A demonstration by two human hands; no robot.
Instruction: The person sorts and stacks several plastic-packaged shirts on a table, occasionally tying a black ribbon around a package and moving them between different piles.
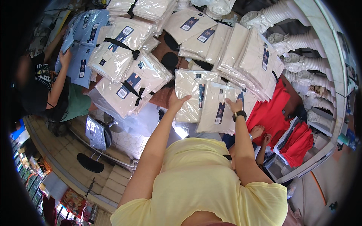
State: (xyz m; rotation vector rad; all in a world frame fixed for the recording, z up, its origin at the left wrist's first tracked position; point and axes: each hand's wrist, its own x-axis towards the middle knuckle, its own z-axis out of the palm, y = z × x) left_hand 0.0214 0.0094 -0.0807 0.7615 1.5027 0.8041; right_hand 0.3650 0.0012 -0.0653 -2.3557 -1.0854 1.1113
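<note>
My left hand (178,102) grips the left edge of a folded beige garment in a clear bag (188,81), with its thumb on top and its fingers mostly hidden. Overlapping this on the right is a second bagged beige garment (211,98), with a dark blue tag on its front. My right hand (235,107), wearing a dark watch, holds that second one by its right side. Both packs lie side by side in front of my yellow shirt. Just beyond them are stacks of similar bagged beige garments (245,52).
Bundles of bagged garments tied with black strips (117,47) lie at the left. A co-worker (41,83) handles blue bagged garments (81,56) farther left. At right, another person's hands (258,132) are near red cloth (269,113). White balusters (301,43) line the right edge; a chair (98,133) stands lower left.
</note>
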